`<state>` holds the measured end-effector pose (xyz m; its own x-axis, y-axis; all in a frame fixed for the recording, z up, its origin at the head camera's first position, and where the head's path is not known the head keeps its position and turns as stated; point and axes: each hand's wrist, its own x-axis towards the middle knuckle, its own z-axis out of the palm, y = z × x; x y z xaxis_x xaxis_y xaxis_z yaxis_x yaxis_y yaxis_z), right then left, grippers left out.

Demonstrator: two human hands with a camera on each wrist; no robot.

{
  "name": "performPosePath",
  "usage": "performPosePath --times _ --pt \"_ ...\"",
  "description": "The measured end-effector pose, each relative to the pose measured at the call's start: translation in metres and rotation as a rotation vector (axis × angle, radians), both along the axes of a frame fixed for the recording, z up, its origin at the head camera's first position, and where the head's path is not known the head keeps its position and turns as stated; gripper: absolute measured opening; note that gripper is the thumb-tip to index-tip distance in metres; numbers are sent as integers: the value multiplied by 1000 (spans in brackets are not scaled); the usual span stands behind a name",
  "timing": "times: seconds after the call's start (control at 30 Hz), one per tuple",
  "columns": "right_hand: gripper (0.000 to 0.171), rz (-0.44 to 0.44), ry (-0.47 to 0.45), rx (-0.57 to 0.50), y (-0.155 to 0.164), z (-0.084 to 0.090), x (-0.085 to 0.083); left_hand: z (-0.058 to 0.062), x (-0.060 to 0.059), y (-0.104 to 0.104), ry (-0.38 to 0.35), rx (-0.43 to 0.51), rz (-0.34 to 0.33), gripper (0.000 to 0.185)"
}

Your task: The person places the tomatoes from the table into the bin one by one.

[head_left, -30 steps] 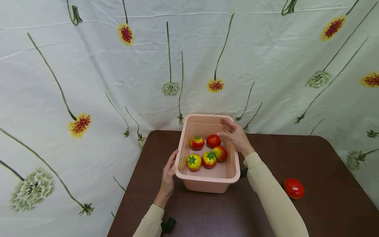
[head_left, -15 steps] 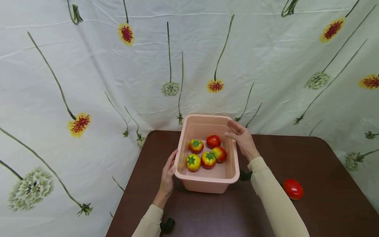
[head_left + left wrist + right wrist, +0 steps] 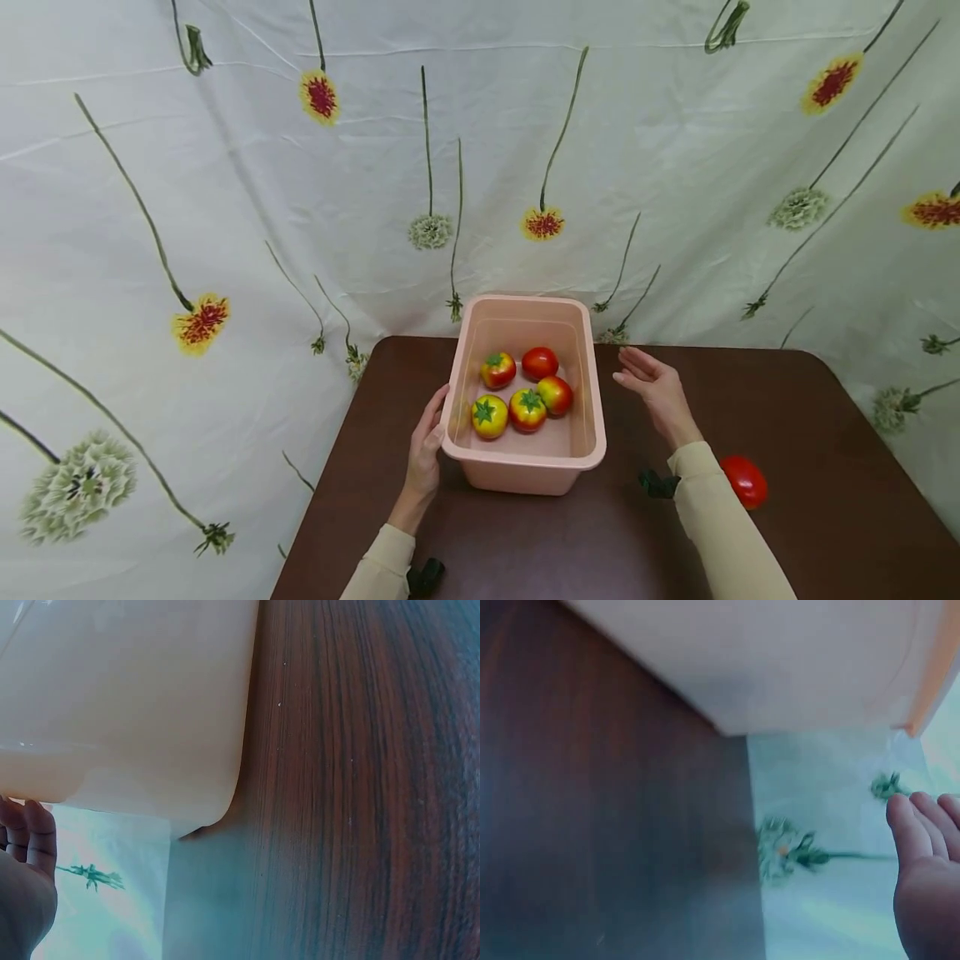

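A pink plastic bin point(image 3: 517, 479) stands on the table in the head view. Several glossy tomatoes lie inside it, among them a yellow tomato point(image 3: 490, 417) with a green star-shaped top and a red tomato point(image 3: 539, 363). My left hand point(image 3: 424, 454) holds the bin's left rim, thumb near the edge; in the left wrist view its fingers point(image 3: 41, 829) meet the underside of the rim. To the right of the bin and apart from it, my right hand point(image 3: 658, 396) hovers with straight fingers and nothing in them.
Another red tomato point(image 3: 744, 482) lies on the dark brown table point(image 3: 817, 433) at the right, partly behind the right sleeve point(image 3: 727, 517). A white flower-print cloth point(image 3: 337, 192) hangs behind the table's far edge.
My right hand has moved from over the bin's right rim out to the right, above the table. The upper left tomato in the bin has rocked a little. My left hand stays on the rim.
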<state>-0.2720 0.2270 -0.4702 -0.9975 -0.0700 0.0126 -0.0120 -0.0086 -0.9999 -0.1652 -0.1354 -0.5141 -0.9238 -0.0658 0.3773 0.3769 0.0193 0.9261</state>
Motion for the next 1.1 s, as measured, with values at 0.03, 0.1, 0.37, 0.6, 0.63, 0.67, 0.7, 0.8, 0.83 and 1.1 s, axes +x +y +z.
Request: performPosePath --times 0.03,0.1,0.37,0.6,0.63,0.67,0.7,0.8,0.83,1.1 --pt "66 -24 -3 17 4 -4 3 -1 0 0 4 2 -2 59" --pt "64 -70 2 66 13 -9 11 -1 0 0 15 9 -8 59" --pt "60 -299 -2 237 49 -5 48 -5 1 5 51 46 -34 59" --pt "55 -593 -67 290 65 -18 80 -2 0 2 46 46 -28 59" --pt "54 -633 -63 273 67 -22 84 -1 0 1 38 43 -29 59" --pt "52 -676 -51 253 68 -25 88 0 0 0 33 39 -35 59" --pt "51 -718 -42 220 69 -28 92 1 0 -1 23 36 -38 59" --pt "49 -819 -36 293 74 -36 103 2 3 -2 11 19 -37 60" --pt "49 -844 -40 343 76 -38 107 2 3 -2 9 16 -34 60" --pt "60 -818 -192 579 94 -62 131 2 3 -2 28 21 -34 60"
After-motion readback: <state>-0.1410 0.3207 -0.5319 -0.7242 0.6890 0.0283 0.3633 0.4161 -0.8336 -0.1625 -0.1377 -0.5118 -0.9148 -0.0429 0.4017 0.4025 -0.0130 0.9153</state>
